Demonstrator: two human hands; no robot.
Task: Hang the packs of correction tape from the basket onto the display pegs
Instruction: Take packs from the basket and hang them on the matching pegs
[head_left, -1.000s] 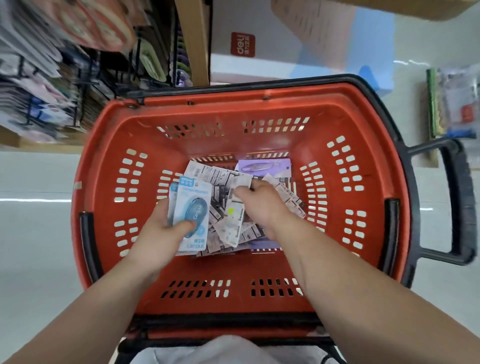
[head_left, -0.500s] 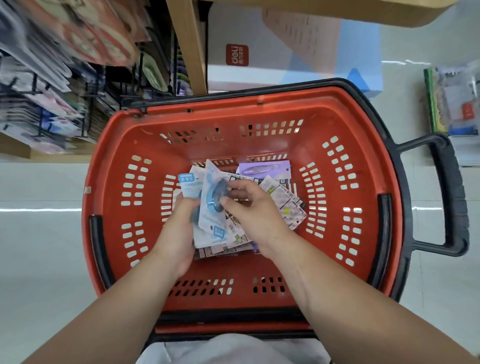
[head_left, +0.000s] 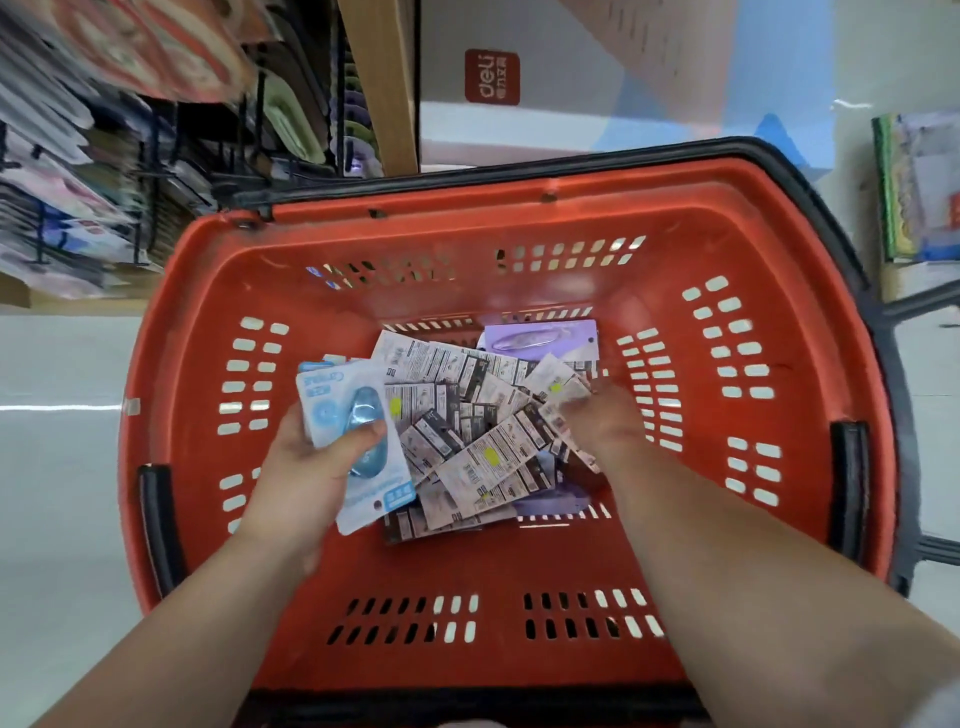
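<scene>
The left hand (head_left: 306, 470) grips a small stack of blue packs (head_left: 324, 408) of correction tape, thumb pressed across the front blister and the other fingers curled behind the cards. The stack stands just off the left edge of the loose pile (head_left: 467, 431), above the bare floor of the red basket (head_left: 467, 561).

The right hand (head_left: 602, 428) is down on the pile's right edge, palm down, fingertips buried among the cards. Motion blur hides whether they have closed on a pack or only press on it.

The step in hand looks like gathering more packs into the left-hand stack. To do it well, the right fingers should pinch one card by its edge and not scoop several at once, since the cards overlap and slide. Most of the pile lies printed back up, so each pack needs turning face forward before it meets the left thumb. It also helps to keep the hang holes at one end, so the stack goes onto a peg together. The left thumb should lift only briefly, or the front card may slip.

Beyond the right fingertips, a purple pack (head_left: 540, 338) lies face up against the far wall. Farther off, up and left of the left fingers, the display pegs (head_left: 156, 171) already carry hanging goods.
</scene>
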